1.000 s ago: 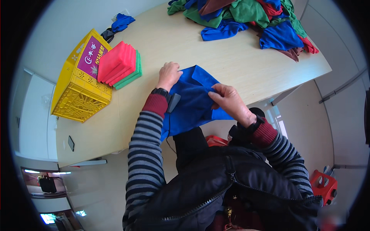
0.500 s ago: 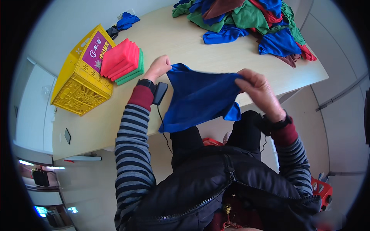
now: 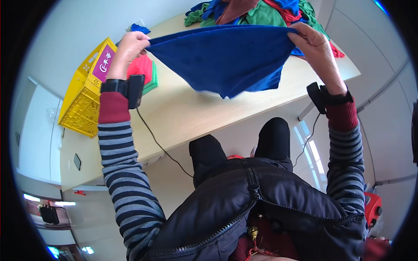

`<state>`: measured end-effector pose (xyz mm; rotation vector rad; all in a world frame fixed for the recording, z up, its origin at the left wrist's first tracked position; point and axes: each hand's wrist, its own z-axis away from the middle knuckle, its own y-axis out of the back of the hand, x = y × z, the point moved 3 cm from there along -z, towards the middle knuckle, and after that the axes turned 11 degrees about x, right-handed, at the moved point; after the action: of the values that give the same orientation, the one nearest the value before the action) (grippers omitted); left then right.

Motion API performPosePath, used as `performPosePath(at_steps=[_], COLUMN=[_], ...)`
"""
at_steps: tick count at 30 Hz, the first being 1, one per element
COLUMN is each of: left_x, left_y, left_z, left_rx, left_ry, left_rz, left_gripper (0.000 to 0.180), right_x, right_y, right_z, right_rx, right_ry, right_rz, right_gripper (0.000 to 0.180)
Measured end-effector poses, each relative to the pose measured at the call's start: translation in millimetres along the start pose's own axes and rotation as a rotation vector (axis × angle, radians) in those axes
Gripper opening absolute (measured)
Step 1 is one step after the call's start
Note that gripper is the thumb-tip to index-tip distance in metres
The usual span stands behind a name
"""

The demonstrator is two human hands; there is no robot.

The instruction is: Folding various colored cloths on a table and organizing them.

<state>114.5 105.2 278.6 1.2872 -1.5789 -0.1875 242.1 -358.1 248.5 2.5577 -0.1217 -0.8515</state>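
A blue cloth (image 3: 222,56) hangs stretched between my two hands above the table, its top edge pulled nearly straight and its lower part drooping in folds. My left hand (image 3: 133,47) pinches one upper corner, close to the stacked cloths. At the opposite corner, my right hand (image 3: 311,40) grips between thumb and fingers. Folded red cloths (image 3: 140,66) lie beside the yellow crate, partly hidden behind my left wrist. Under them are folded green cloths (image 3: 152,82). A heap of loose green, blue, red and brown cloths (image 3: 265,15) lies at the far side, partly covered by the blue cloth.
The yellow crate (image 3: 80,102) stands at the table's left. A small dark flat object (image 3: 77,162) lies near the table's left end. Another blue cloth (image 3: 138,28) is by the wall. Cords hang from both wrist devices. A red object (image 3: 373,209) stands at lower right.
Both hands have risen away from me and spread apart, lifting the blue cloth and pulling its upper edge taut. The cloth now hangs farther over the table instead of near my lap.
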Motion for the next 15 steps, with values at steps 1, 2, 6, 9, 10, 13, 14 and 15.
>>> performPosePath(at_steps=[1, 2, 6, 9, 10, 13, 14, 15], left_x=[9, 18, 24, 20, 17, 8, 4, 0], left_y=[7, 13, 25, 30, 32, 32, 33, 34], left_z=[1, 1, 1, -3, -2, -7, -6, -5], left_rx=[-0.005, 0.035, 0.109, 0.091, 0.070, 0.014, -0.010, -0.034], left_ry=[-0.008, -0.005, 0.019, 0.046, 0.085, 0.151, 0.180, 0.210], left_rz=[0.003, 0.009, -0.032, -0.127, -0.158, -0.219, -0.140, -0.063], left_gripper=[0.012, 0.011, 0.010, 0.009, 0.009, 0.010, 0.010, 0.011], right_x=[5, 10, 17, 11, 10, 14, 18, 22], right_y=[1, 2, 1, -5, -10, -15, -17, -19], right_z=[-1, 0, -1, -1, -2, -3, -5, -6], right_rx=[0.011, 0.022, 0.063, 0.082, 0.086, 0.089, 0.080, 0.070], right_ry=[0.014, 0.028, 0.040, 0.050, 0.061, 0.029, -0.004, -0.035], right_rz=[-0.023, -0.045, -0.040, -0.013, -0.001, -0.012, -0.044, -0.077], right_gripper=[0.019, 0.021, 0.027, 0.030, 0.030, 0.030, 0.030, 0.031])
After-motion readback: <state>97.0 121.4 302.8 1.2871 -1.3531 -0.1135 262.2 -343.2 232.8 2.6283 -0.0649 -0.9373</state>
